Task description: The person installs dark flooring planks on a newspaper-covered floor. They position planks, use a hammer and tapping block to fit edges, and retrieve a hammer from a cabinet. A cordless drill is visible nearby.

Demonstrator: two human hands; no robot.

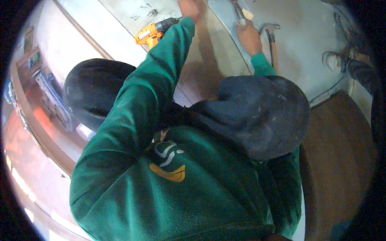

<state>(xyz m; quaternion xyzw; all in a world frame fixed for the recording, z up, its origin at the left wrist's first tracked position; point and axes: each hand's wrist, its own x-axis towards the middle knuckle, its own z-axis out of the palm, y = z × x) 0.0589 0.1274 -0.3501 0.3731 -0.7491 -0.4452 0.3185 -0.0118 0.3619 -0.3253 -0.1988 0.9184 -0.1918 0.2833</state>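
Note:
My left hand [190, 9] reaches to the far edge of the view, where its fingers are mostly cut off. Close beside its wrist lies an orange and black cordless drill [149, 35]. Farther right, my right hand [249, 38] is closed around a narrow tool [239, 13] with a dark and silvery shaft; its exact kind is unclear. A small pale block [247, 15] sits against that tool. Just right of this hand rests a claw hammer [272, 33], its handle running toward me.
Small metal pieces [150, 11] lie scattered beyond the drill. Dark cables [333, 60] coil at the far right, above a brown panel [337, 148]. My bent knees [261, 116] block part of the view. A blue object [54, 100] stands at left beside a brown wooden edge.

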